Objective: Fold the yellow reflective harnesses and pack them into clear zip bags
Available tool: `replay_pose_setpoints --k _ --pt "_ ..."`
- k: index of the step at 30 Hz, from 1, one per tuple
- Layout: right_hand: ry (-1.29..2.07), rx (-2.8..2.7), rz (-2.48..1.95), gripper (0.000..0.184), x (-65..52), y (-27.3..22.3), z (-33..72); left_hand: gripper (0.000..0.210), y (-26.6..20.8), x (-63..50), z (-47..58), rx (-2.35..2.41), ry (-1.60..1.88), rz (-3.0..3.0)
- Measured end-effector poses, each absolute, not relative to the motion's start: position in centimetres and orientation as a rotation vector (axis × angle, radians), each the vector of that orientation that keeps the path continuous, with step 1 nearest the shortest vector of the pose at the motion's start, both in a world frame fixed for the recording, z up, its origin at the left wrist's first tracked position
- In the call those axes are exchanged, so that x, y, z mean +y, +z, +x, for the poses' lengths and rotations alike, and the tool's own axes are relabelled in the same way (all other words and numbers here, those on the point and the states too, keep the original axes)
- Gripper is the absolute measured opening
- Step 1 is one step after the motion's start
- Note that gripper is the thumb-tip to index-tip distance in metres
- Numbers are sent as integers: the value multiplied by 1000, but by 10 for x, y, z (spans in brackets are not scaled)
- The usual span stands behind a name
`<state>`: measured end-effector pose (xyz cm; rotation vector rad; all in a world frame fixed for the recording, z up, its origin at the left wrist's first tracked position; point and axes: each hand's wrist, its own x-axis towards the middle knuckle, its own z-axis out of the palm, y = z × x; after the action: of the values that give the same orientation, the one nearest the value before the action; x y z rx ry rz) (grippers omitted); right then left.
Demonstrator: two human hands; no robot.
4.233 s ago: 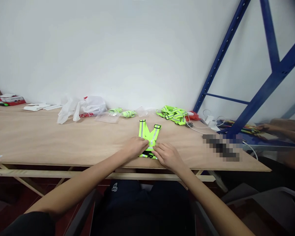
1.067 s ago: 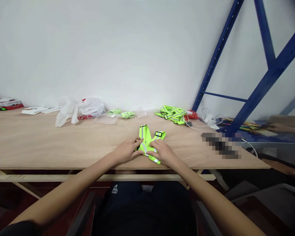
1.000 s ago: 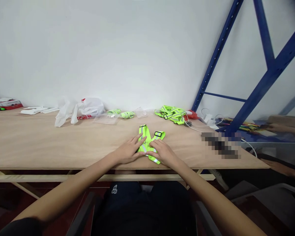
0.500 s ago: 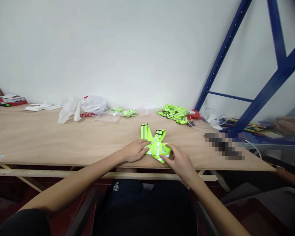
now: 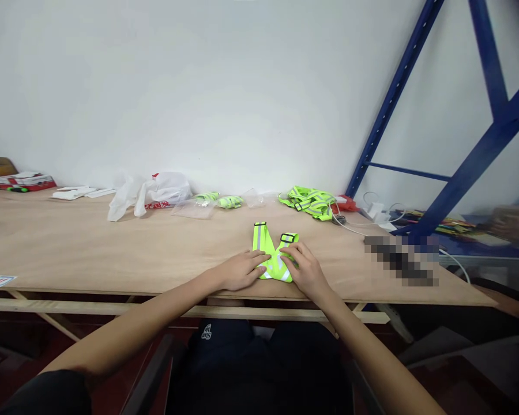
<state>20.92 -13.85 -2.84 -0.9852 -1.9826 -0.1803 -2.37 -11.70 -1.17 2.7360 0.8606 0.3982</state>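
A neon-yellow reflective vest [image 5: 275, 268] of straps with silver stripes lies folded on the wooden table [image 5: 112, 248], near its front edge. Two strap ends with black buckles point away from me. My left hand [image 5: 242, 271] rests flat on the vest's left side, fingers stretched out. On the right side, my right hand [image 5: 308, 272] has bent fingers and thumb closed on the folded strap part, below the right buckle. The hand hides some of that strap.
Behind lie a tangled pile of reflective vests [image 5: 311, 202], two folded reflective bundles [image 5: 230, 202] by clear plastic bags, and a white plastic bag [image 5: 168, 187]. A blue rack [image 5: 384, 104] and white cable [image 5: 350, 226] are at right. A person's arm [image 5: 508, 302] shows there.
My right hand has moved its fingers up and inward over the vest. The loose strap loop at the right now lies folded in, making the vest more compact. The left hand stays flat.
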Motion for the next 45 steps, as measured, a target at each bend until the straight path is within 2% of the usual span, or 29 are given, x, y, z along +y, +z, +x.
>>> replay_pose_setpoints --k 5,9,11,14,16,20,22,25,28,37,45 --pt "-334 -2035 -1195 31 -134 -33 203 52 -12 -117 -23 811 425 2743" --pt "-74 -2331 -1209 44 -139 -28 198 50 -10 -121 -22 776 480 2687" --pt "67 -2437 -1233 58 -144 -25 199 50 -10 -125 -23 808 526 2621" --pt "83 -2503 -1249 87 -156 -24 206 44 -9 -133 -26 829 525 2578" --pt "32 -2537 -1165 93 -167 -28 212 40 -8 -143 -28 826 505 2590" --pt "-114 -2470 -1013 64 -186 -38 220 44 -7 -165 -31 822 497 2670" --pt "-183 -2412 -980 50 -189 -42 219 40 -7 -171 -31 815 496 2715" --pt "-221 -2340 -975 40 -186 -38 212 34 -7 -168 -31 819 487 2745" --pt "-147 -2272 -997 36 -177 -26 205 40 -2 -157 -30 852 464 2757" --pt "214 -2122 -1282 39 -118 9 203 56 17 -83 -11 839 580 2566" --pt "-370 -2168 -1692 32 -104 -3 202 46 -3 -47 11 1000 634 2775"
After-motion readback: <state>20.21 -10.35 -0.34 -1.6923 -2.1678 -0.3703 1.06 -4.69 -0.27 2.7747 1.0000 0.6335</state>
